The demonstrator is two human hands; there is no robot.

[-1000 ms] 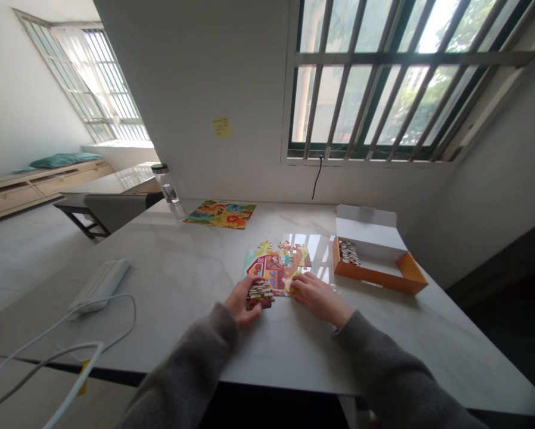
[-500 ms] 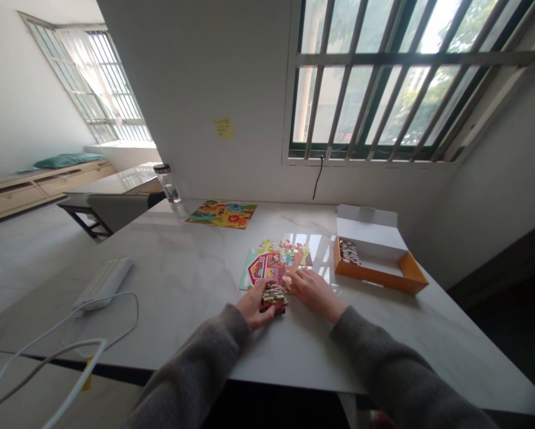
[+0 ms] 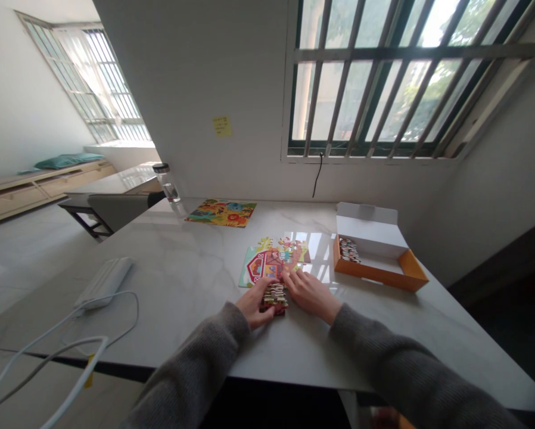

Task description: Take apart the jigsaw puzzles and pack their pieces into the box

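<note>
My left hand (image 3: 254, 304) is closed around a stack of jigsaw puzzle pieces (image 3: 275, 295), their edges facing up, just below the puzzle. A partly joined jigsaw puzzle (image 3: 254, 269) with a red barn lies flat on the table; its outer edge is uneven at the top and right. Over its lower edge rests my right hand (image 3: 311, 293), fingers bent and close together, the tips pressed down on a puzzle piece that they mostly cover. Both hands almost meet at the stack's right side.
A finished-looking animal picture (image 3: 225, 213) lies farther back, near a clear bottle (image 3: 169, 186). On the right stands an open orange box (image 3: 375, 277) with more pieces (image 3: 348, 250) at its left end. A white power strip (image 3: 106, 283) with cables (image 3: 93, 339) is at the left.
My right hand has come slightly left and lower over the puzzle, and the pale piece seen at its fingertips is now covered. My left hand keeps the stack in about the same place.
</note>
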